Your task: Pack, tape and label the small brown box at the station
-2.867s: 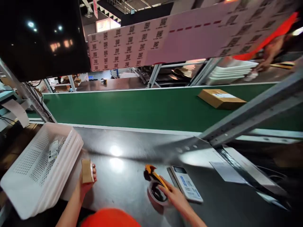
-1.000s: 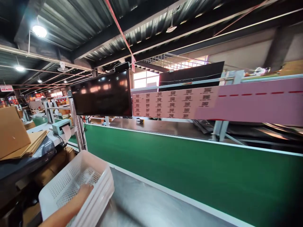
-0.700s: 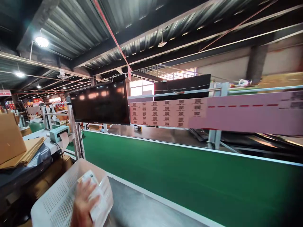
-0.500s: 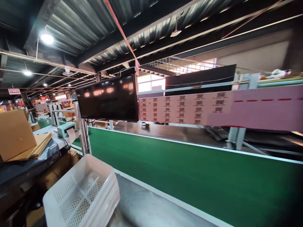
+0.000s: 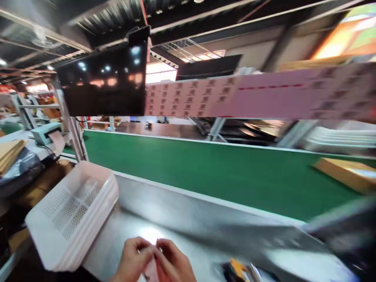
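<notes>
Both hands meet low at the near bench (image 5: 182, 219) edge, left hand (image 5: 133, 260) and right hand (image 5: 173, 263) fingers pinching one small pale item (image 5: 152, 270) between them, white basket (image 5: 70, 213) just left.

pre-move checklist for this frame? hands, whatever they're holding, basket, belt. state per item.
1. Both hands in view: ok, left hand and right hand meet low over the metal bench.
2. Small pale item between them: cannot tell what it is, blurred.
3. Grip secure: cannot tell.
4. White basket stack beside left hand, apart: ok.
5. Green belt near hands free; a cardboard box lies far right: ok.
</notes>
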`<state>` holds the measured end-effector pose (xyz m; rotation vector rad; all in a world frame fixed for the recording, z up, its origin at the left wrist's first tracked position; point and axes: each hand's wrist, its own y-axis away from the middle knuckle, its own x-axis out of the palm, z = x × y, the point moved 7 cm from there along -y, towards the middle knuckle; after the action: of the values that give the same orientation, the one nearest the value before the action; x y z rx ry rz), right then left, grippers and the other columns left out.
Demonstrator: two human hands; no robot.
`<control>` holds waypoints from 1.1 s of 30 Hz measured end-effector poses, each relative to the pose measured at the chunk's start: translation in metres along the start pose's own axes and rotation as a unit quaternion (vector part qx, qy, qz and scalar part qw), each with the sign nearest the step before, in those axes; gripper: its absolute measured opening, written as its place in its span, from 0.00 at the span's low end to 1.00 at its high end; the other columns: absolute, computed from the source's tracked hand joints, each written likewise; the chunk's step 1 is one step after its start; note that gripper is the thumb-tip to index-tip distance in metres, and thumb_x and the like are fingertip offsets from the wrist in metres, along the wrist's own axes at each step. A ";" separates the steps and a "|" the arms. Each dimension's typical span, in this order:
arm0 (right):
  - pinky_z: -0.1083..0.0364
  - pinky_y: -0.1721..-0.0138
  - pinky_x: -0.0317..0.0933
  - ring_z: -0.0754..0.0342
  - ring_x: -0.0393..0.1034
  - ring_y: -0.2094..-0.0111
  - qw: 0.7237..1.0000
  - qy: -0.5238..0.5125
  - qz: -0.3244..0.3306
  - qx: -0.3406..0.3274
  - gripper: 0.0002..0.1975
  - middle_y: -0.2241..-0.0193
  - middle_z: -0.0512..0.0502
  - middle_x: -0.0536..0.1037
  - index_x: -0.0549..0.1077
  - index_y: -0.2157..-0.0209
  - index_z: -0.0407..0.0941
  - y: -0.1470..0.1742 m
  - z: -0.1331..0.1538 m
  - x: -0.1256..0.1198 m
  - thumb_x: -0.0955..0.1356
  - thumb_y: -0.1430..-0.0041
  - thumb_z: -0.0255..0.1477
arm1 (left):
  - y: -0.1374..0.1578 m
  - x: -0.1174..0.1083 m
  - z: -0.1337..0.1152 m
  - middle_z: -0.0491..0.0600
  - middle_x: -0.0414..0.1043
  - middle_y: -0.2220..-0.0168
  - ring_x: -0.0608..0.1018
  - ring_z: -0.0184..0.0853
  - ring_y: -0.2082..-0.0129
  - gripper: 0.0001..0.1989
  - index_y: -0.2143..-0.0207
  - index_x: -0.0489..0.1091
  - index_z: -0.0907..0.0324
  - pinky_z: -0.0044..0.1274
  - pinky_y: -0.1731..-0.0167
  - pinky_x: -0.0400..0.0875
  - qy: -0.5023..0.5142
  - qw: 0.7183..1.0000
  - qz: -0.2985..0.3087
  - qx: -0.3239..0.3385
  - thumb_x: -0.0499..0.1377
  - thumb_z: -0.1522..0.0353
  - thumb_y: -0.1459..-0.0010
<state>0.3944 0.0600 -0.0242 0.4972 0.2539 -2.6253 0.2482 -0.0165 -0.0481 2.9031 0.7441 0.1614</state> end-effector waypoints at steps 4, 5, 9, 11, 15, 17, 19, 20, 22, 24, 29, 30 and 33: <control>0.53 0.65 0.72 0.50 0.78 0.69 0.997 -0.004 0.025 -0.070 0.13 0.71 0.48 0.83 0.80 0.69 0.49 0.006 0.028 -0.005 0.68 0.35 0.41 | 0.005 0.005 -0.002 0.50 0.80 0.73 0.72 0.33 0.75 0.27 0.66 0.84 0.61 0.25 0.72 0.65 0.025 0.997 0.069 -0.035 0.74 0.45 0.52; 0.54 0.65 0.71 0.51 0.78 0.69 0.996 0.003 0.025 -0.087 0.12 0.71 0.48 0.84 0.80 0.69 0.49 0.007 0.034 -0.007 0.68 0.35 0.38 | 0.006 0.005 -0.002 0.50 0.79 0.74 0.71 0.32 0.76 0.27 0.67 0.84 0.61 0.24 0.74 0.64 0.024 0.996 0.079 -0.041 0.74 0.45 0.53; 0.56 0.66 0.68 0.52 0.78 0.70 0.989 0.039 0.024 -0.142 0.10 0.72 0.49 0.84 0.80 0.68 0.48 0.015 0.046 -0.013 0.68 0.33 0.32 | 0.006 0.003 0.000 0.51 0.80 0.72 0.74 0.34 0.73 0.24 0.68 0.84 0.61 0.24 0.71 0.67 0.000 0.994 0.105 -0.028 0.73 0.48 0.49; 0.56 0.65 0.68 0.52 0.78 0.69 0.984 0.066 0.030 -0.166 0.11 0.71 0.48 0.84 0.80 0.66 0.48 0.017 0.049 -0.014 0.67 0.31 0.31 | 0.006 0.006 0.000 0.52 0.81 0.71 0.76 0.36 0.72 0.23 0.68 0.84 0.61 0.24 0.70 0.69 -0.024 0.992 0.125 -0.024 0.72 0.48 0.47; 0.55 0.63 0.68 0.51 0.80 0.66 0.973 0.111 0.046 -0.195 0.12 0.67 0.46 0.85 0.80 0.62 0.48 0.019 0.051 -0.014 0.64 0.27 0.30 | 0.005 0.008 -0.010 0.52 0.82 0.70 0.79 0.38 0.70 0.21 0.67 0.85 0.60 0.25 0.67 0.72 -0.086 0.987 0.137 0.005 0.67 0.51 0.40; 0.56 0.64 0.67 0.52 0.79 0.66 0.965 0.128 0.038 -0.225 0.11 0.67 0.47 0.85 0.79 0.61 0.48 0.021 0.053 -0.014 0.64 0.27 0.29 | 0.006 0.008 -0.019 0.52 0.83 0.69 0.80 0.38 0.69 0.19 0.68 0.85 0.60 0.25 0.66 0.72 -0.120 0.984 0.130 0.035 0.65 0.53 0.39; 0.57 0.66 0.65 0.53 0.78 0.68 0.951 0.149 0.017 -0.271 0.11 0.68 0.48 0.84 0.78 0.61 0.47 0.023 0.056 -0.014 0.64 0.27 0.27 | 0.007 0.008 -0.025 0.52 0.83 0.69 0.80 0.38 0.68 0.18 0.69 0.85 0.59 0.25 0.65 0.72 -0.150 0.979 0.125 0.064 0.64 0.55 0.38; 0.57 0.67 0.64 0.54 0.78 0.69 0.943 0.162 0.007 -0.292 0.11 0.68 0.48 0.83 0.77 0.61 0.47 0.024 0.057 -0.014 0.63 0.27 0.26 | 0.007 0.008 -0.025 0.51 0.83 0.70 0.80 0.38 0.68 0.18 0.69 0.84 0.59 0.25 0.65 0.71 -0.160 0.977 0.120 0.074 0.64 0.55 0.38; 0.57 0.69 0.62 0.55 0.76 0.71 0.927 0.189 -0.009 -0.324 0.12 0.70 0.48 0.83 0.76 0.62 0.46 0.026 0.058 -0.012 0.63 0.26 0.25 | 0.006 0.009 -0.019 0.51 0.83 0.70 0.80 0.37 0.69 0.18 0.69 0.84 0.59 0.25 0.66 0.71 -0.161 0.978 0.116 0.066 0.63 0.55 0.39; 0.56 0.70 0.62 0.55 0.76 0.72 0.913 0.220 -0.018 -0.344 0.12 0.70 0.48 0.83 0.75 0.62 0.46 0.029 0.058 -0.009 0.62 0.26 0.24 | 0.004 0.009 -0.006 0.51 0.83 0.71 0.79 0.37 0.70 0.20 0.69 0.84 0.60 0.25 0.67 0.70 -0.140 0.983 0.111 0.030 0.64 0.53 0.40; 0.56 0.74 0.57 0.56 0.72 0.76 0.887 0.282 -0.044 -0.362 0.15 0.75 0.50 0.80 0.75 0.67 0.46 0.032 0.054 -0.002 0.62 0.26 0.21 | -0.004 0.008 0.028 0.50 0.80 0.76 0.76 0.35 0.74 0.26 0.75 0.82 0.62 0.26 0.69 0.69 -0.061 0.994 0.076 -0.045 0.68 0.47 0.49; 0.56 0.75 0.55 0.56 0.71 0.77 0.885 0.287 -0.049 -0.363 0.16 0.76 0.51 0.79 0.75 0.67 0.46 0.032 0.053 -0.002 0.62 0.26 0.21 | -0.006 0.008 0.033 0.50 0.79 0.77 0.75 0.35 0.75 0.27 0.75 0.82 0.63 0.25 0.71 0.68 -0.049 0.995 0.069 -0.057 0.69 0.46 0.51; 0.57 0.76 0.54 0.57 0.71 0.78 0.888 0.283 -0.046 -0.360 0.16 0.76 0.51 0.79 0.76 0.67 0.46 0.029 0.049 0.000 0.62 0.26 0.22 | -0.010 0.007 0.044 0.49 0.77 0.78 0.73 0.33 0.76 0.31 0.75 0.81 0.64 0.25 0.72 0.65 -0.021 0.994 0.056 -0.091 0.71 0.42 0.57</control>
<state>0.3933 0.0215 0.0184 0.9632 1.3925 -2.1623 0.2556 -0.0098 -0.0929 2.7645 0.5296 0.1690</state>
